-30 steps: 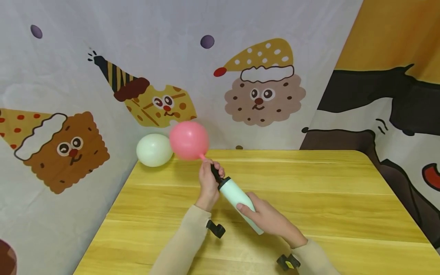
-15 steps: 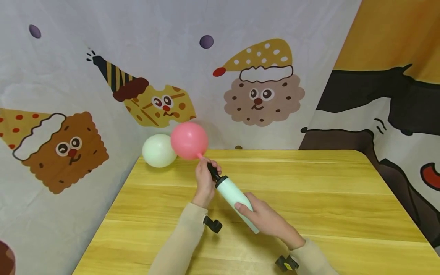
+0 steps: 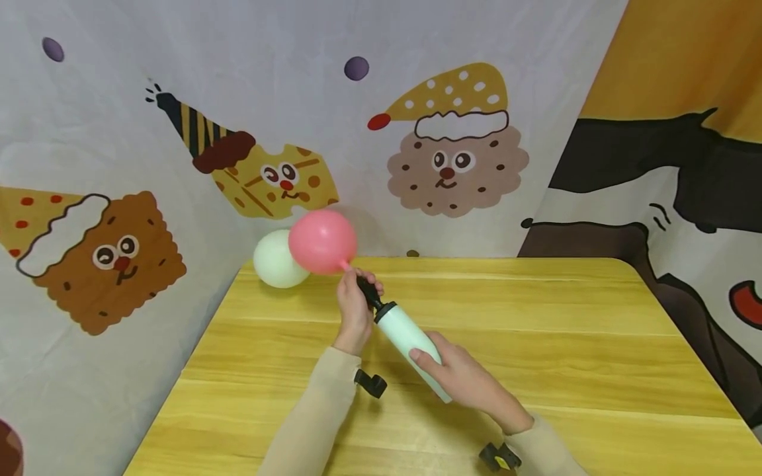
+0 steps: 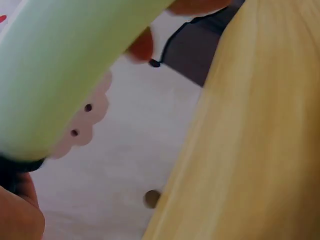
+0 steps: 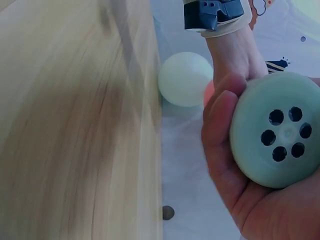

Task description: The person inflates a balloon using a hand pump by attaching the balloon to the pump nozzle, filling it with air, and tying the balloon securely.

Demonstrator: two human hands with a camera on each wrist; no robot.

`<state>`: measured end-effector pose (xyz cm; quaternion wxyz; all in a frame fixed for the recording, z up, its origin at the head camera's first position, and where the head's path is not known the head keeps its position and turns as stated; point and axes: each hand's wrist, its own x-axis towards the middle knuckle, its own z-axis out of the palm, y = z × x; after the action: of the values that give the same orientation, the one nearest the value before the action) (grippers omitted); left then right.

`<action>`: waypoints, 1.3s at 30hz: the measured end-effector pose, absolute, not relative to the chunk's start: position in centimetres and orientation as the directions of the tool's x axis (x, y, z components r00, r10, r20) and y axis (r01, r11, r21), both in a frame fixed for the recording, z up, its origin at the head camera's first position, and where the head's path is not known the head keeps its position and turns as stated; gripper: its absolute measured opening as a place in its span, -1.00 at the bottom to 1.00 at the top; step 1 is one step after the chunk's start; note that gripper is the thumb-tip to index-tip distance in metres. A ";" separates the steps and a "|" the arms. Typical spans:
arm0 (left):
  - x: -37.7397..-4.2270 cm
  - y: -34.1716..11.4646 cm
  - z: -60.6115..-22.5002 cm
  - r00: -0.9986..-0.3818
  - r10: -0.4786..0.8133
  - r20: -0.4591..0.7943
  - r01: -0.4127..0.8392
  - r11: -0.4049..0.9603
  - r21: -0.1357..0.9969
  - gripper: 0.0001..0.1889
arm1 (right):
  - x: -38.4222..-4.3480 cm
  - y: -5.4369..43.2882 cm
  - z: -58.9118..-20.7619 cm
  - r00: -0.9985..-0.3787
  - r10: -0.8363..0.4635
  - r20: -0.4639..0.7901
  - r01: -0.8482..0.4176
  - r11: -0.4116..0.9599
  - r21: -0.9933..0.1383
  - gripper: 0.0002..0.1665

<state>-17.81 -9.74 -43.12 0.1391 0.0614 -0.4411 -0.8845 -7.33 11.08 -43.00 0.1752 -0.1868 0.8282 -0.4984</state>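
A round pink balloon (image 3: 323, 242) stands off the fingertips of my left hand (image 3: 354, 301). That hand pinches its neck against the black nozzle (image 3: 370, 291) of a hand pump. The mint-green balloon pump (image 3: 406, 334) slants down to the right, with a black collar below the nozzle. My right hand (image 3: 461, 373) grips its lower barrel, thumb along the top. In the right wrist view the pump's end (image 5: 287, 132) shows a ring of several holes, with fingers curled round it. The left wrist view shows the pale barrel (image 4: 75, 65) close up.
A pale, whitish-green balloon (image 3: 280, 261) rests at the table's back left corner, partly behind the pink one. The wooden table (image 3: 565, 344) meets a cloth backdrop (image 3: 381, 198) printed with cartoon biscuits. Each sleeve carries a black wrist mount (image 3: 370, 383).
The pale balloon has shifted right, further behind the pink one. Both hands keep their hold on balloon and pump, drifting slightly up and left. The pink balloon looks about the same size.
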 end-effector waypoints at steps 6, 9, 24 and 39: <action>-18.5 -11.3 -42.8 -0.931 -0.358 0.065 0.251 -0.502 0.828 -0.64 | -6.7 12.2 -42.9 -0.852 -0.515 -0.098 -0.166 0.443 -0.881 -0.32; -18.6 -11.6 -43.0 -0.933 -0.352 0.076 0.233 -0.429 0.873 -0.63 | -6.7 12.7 -42.9 -0.846 -0.524 -0.101 -0.162 0.432 -0.887 -0.34; -18.2 -13.6 -44.5 -0.974 -0.216 0.074 0.075 0.004 0.997 -0.61 | -6.8 18.2 -44.5 -0.911 -0.374 -0.173 -0.084 0.578 -0.812 -0.23; -17.3 -13.8 -45.3 -0.994 0.020 0.106 0.108 0.258 0.960 -0.60 | -8.9 25.4 -45.3 -0.968 -0.135 -0.209 0.038 0.750 -0.660 0.02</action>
<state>-17.31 -13.81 -45.33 0.0360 -0.0404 -0.7921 -0.6079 -8.88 25.36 -45.25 0.1228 -0.0262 0.9274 -0.3523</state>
